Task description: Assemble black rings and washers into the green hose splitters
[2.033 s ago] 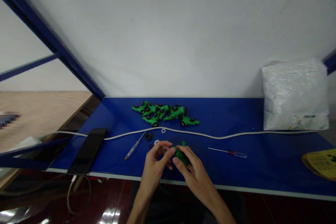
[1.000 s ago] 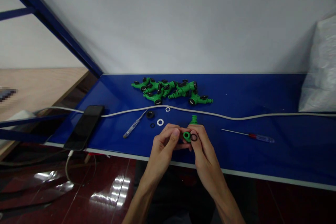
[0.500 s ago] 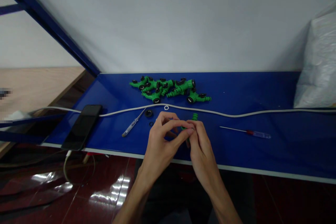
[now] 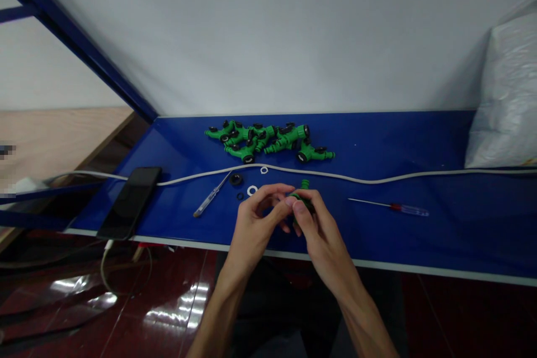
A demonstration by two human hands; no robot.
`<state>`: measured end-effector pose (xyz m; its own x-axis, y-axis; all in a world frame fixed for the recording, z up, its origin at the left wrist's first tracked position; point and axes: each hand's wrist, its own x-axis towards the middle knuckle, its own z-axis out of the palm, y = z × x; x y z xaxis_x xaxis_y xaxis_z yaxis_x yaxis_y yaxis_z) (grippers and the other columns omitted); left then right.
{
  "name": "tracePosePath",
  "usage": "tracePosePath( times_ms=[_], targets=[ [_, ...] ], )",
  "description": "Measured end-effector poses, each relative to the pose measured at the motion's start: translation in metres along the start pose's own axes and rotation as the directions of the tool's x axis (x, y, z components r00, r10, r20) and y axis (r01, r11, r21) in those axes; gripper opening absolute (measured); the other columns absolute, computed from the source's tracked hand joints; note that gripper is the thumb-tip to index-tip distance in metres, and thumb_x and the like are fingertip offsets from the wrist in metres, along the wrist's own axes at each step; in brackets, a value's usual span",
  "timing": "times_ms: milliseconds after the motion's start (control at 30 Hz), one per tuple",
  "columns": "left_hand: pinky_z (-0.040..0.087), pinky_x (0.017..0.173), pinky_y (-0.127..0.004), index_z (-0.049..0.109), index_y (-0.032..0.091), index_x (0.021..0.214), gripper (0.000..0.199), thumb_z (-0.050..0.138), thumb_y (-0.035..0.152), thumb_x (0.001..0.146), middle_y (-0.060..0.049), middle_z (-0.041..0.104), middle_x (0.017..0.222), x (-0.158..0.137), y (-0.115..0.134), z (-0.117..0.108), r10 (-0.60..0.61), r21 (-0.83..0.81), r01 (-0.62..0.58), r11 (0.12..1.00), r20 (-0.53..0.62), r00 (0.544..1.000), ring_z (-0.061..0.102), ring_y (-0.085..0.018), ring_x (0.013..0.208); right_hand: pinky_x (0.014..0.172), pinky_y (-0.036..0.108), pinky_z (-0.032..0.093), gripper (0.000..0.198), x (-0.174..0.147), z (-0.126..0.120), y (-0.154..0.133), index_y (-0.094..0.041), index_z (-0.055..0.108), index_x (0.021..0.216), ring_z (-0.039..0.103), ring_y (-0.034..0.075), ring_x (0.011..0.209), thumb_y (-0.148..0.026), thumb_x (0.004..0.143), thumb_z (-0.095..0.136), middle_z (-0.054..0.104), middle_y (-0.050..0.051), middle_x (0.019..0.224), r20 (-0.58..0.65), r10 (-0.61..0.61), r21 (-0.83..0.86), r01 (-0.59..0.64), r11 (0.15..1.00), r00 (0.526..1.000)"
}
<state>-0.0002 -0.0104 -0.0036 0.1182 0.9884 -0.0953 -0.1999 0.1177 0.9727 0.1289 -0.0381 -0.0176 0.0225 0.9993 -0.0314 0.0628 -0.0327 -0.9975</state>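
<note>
My right hand (image 4: 321,218) is closed around a green hose splitter (image 4: 305,184); one ridged end sticks out above the fingers and the rest is mostly covered. My left hand (image 4: 264,215) meets it from the left, thumb and fingertips pinched on the splitter's near end, the two thumbs side by side. Whether a small part sits between the fingertips is hidden. Just left of my left hand lie a white ring (image 4: 252,191), a small black O-ring (image 4: 240,196) and a thicker black ring (image 4: 236,179). Another white ring (image 4: 264,170) lies farther back.
Several green splitters with black valves (image 4: 247,152) are heaped at the back. A white cable (image 4: 369,181) crosses the blue table. Left are a phone (image 4: 132,201) and a clear-handled screwdriver (image 4: 206,202); right, a red-and-clear screwdriver (image 4: 409,210) and a plastic bag (image 4: 503,95).
My left fingertips have drawn back slightly left, uncovering the nearer white ring. My right thumb has come over beside my left thumb on the splitter. The view has shifted a little.
</note>
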Motion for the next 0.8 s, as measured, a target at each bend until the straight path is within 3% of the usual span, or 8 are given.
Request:
tracePosePath(
  times_ms=[133, 333, 433, 600, 800],
  targets=[
    [0.051, 0.055, -0.020, 0.081, 0.020, 0.106, 0.027, 0.078, 0.038, 0.086, -0.002, 0.061, 0.089, -0.002, -0.007, -0.002, -0.043, -0.070, 0.050, 0.996, 0.093, 0.995, 0.059, -0.009, 0.064, 0.080, 0.032, 0.045, 0.036, 0.000, -0.001, 0.001, -0.026, 0.061, 0.113, 0.057, 0.018, 0.092, -0.057, 0.104, 0.045, 0.062, 0.003, 0.106, -0.016, -0.029, 0.005, 0.029, 1.000, 0.999],
    [0.051, 0.066, -0.022, 0.083, 0.023, 0.103, 0.023, 0.075, 0.040, 0.089, -0.007, 0.063, 0.117, -0.008, -0.011, 0.007, 0.041, -0.010, -0.041, 0.999, -0.025, 0.999, 0.057, -0.010, 0.076, 0.082, 0.030, 0.045, 0.032, -0.001, 0.001, 0.000, -0.026, 0.062, 0.111, 0.058, 0.017, 0.096, -0.053, 0.105, 0.046, 0.063, 0.002, 0.108, -0.040, -0.052, 0.064, 0.055, 0.996, 0.998],
    [0.049, 0.064, -0.022, 0.080, 0.024, 0.112, 0.029, 0.069, 0.043, 0.093, -0.009, 0.066, 0.126, -0.010, -0.009, 0.013, 0.019, -0.029, -0.019, 0.999, -0.011, 1.000, 0.055, -0.007, 0.069, 0.078, 0.029, 0.045, 0.032, -0.002, 0.003, 0.003, -0.025, 0.061, 0.109, 0.057, 0.016, 0.090, -0.053, 0.106, 0.045, 0.061, 0.001, 0.100, -0.060, -0.049, 0.082, 0.054, 0.995, 0.997],
    [0.042, 0.051, -0.021, 0.079, 0.018, 0.114, 0.038, 0.075, 0.045, 0.087, -0.010, 0.075, 0.104, -0.009, -0.008, 0.019, -0.057, -0.085, 0.059, 0.995, 0.028, 0.998, 0.049, -0.007, 0.056, 0.064, 0.027, 0.042, 0.031, -0.002, 0.005, 0.010, -0.025, 0.059, 0.109, 0.052, 0.014, 0.074, -0.053, 0.105, 0.046, 0.054, -0.001, 0.086, -0.060, -0.017, 0.148, 0.026, 0.989, 0.998],
    [0.046, 0.059, -0.023, 0.080, 0.016, 0.112, 0.038, 0.072, 0.046, 0.090, -0.003, 0.067, 0.067, -0.005, -0.012, 0.022, -0.093, -0.175, 0.110, 0.978, 0.100, 0.991, 0.055, -0.011, 0.060, 0.061, 0.025, 0.042, 0.026, 0.000, 0.004, 0.015, -0.026, 0.060, 0.105, 0.049, 0.014, 0.073, -0.051, 0.103, 0.050, 0.054, -0.001, 0.089, -0.077, 0.010, 0.292, 0.013, 0.956, 0.997]
  ],
)
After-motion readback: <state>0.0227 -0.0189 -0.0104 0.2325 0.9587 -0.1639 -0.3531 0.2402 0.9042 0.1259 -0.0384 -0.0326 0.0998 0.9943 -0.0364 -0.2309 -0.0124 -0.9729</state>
